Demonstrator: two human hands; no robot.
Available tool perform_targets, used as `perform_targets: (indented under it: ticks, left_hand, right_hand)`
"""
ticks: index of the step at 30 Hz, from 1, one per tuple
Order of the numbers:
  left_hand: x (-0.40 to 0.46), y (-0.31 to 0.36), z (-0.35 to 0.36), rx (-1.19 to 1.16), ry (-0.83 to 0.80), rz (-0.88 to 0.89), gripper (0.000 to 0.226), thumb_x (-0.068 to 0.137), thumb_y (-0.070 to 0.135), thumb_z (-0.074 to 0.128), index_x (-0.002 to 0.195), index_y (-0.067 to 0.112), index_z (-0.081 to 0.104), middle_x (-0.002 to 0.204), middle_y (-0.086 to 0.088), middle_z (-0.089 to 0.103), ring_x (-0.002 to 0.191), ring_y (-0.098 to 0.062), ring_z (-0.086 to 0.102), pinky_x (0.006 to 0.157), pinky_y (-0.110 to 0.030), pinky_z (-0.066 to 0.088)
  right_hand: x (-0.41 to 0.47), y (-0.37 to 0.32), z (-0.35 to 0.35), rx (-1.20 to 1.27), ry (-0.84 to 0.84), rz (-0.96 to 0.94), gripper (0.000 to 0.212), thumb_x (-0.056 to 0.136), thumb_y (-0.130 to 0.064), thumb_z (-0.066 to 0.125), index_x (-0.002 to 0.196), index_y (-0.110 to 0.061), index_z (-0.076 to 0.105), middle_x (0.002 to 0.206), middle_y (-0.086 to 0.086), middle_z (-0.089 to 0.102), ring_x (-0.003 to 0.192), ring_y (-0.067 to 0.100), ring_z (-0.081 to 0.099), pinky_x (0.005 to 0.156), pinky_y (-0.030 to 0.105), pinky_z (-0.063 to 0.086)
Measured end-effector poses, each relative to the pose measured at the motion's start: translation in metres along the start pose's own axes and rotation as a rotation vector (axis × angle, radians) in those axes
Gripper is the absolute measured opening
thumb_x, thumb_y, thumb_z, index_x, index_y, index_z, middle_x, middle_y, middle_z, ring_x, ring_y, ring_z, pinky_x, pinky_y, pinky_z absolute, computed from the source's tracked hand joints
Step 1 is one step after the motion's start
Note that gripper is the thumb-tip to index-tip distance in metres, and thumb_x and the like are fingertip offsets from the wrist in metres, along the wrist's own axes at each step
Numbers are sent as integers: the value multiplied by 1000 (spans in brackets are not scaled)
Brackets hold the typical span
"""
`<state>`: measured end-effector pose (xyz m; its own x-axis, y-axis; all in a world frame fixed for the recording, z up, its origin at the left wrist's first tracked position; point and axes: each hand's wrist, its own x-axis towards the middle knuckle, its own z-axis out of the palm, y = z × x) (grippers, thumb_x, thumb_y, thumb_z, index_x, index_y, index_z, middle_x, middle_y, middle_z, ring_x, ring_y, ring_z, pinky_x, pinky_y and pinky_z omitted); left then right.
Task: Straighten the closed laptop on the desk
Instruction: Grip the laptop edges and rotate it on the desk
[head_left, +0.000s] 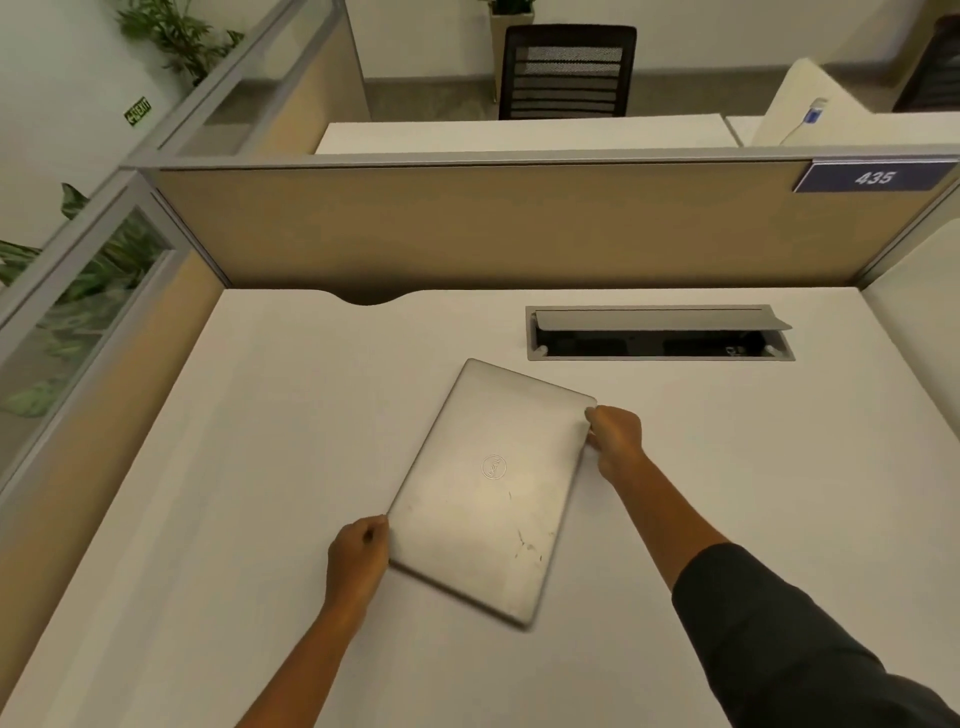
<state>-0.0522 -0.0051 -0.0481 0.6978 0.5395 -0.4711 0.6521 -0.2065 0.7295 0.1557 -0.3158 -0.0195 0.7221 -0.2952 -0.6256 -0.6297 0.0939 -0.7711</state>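
Note:
A closed silver laptop (488, 488) lies on the white desk (234, 467), turned askew so its long sides run from near right to far left. My left hand (358, 558) grips its near-left corner with curled fingers. My right hand (615, 439) holds the far-right corner, fingers wrapped over the edge. The laptop's near edge looks blurred and slightly raised off the desk.
An open cable hatch (660, 335) is set in the desk just beyond the laptop, its lid tilted up. A tan partition (467, 228) with a label reading 435 closes the back, another runs along the left. A black chair (569, 70) stands beyond.

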Motion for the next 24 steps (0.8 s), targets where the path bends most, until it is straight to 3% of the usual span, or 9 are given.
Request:
perform_targets:
  ticks: [2, 5, 9, 12, 15, 17, 20, 24]
  left_hand:
    - [5, 7, 5, 29, -25, 12, 35, 103, 25, 51, 82, 1, 65, 76, -4, 59, 72, -21, 51, 65, -31, 41]
    - [13, 26, 14, 74, -60, 66, 36, 103, 24, 52, 69, 13, 59, 69, -4, 56, 69, -22, 50, 65, -32, 40]
    - [26, 54, 24, 115, -100, 113, 22, 104, 25, 52, 85, 17, 58, 87, -10, 57, 83, -22, 52, 78, -33, 42]
    - [34, 69, 29, 131, -130, 120, 27, 106, 27, 53, 89, 10, 67, 93, -20, 66, 91, -33, 63, 86, -40, 53]
    - [40, 79, 32, 128, -143, 111, 32, 107, 27, 53, 105, 4, 75, 112, -23, 74, 107, -40, 68, 98, -42, 55]
    - [45, 84, 33, 117, -155, 96, 36, 107, 27, 52, 111, 0, 75, 111, -19, 74, 99, -33, 65, 94, -38, 53]
    - [52, 87, 31, 87, -175, 66, 36, 107, 28, 51, 100, 0, 72, 100, -15, 68, 90, -27, 58, 85, -33, 46]
    - [58, 84, 28, 38, -184, 39, 22, 106, 27, 54, 94, 12, 65, 97, -13, 64, 90, -24, 56, 83, -34, 44]
  right_hand:
    - [-10, 12, -3, -28, -20, -30, 13, 90, 4, 55, 90, -9, 58, 93, 12, 49, 90, 26, 46, 79, 36, 39]
    - [-27, 31, -6, -63, -24, -47, 14, 87, 5, 52, 82, -8, 52, 88, 13, 42, 86, 26, 40, 77, 36, 35]
    - [-49, 54, -8, -25, -40, -8, 14, 84, 5, 50, 79, -7, 47, 88, 12, 37, 88, 27, 32, 78, 38, 31]
    - [-64, 70, -10, 5, -58, 36, 15, 81, 6, 49, 78, -7, 42, 88, 11, 34, 89, 27, 30, 78, 38, 31]
    - [-78, 81, -11, -8, -66, 48, 29, 79, 4, 50, 75, -14, 28, 82, 10, 27, 86, 27, 25, 72, 40, 27]
    - [-86, 88, -12, -20, -75, 52, 35, 78, 4, 50, 75, -16, 21, 81, 10, 21, 86, 28, 20, 73, 43, 20]
    - [-93, 96, -11, -26, -84, 65, 41, 78, 4, 50, 66, -20, 20, 71, 4, 18, 80, 26, 15, 75, 46, 18]
    - [-95, 97, -9, -6, -63, 96, 42, 81, 6, 51, 61, -21, 26, 68, 3, 23, 68, 18, 22, 63, 36, 22]
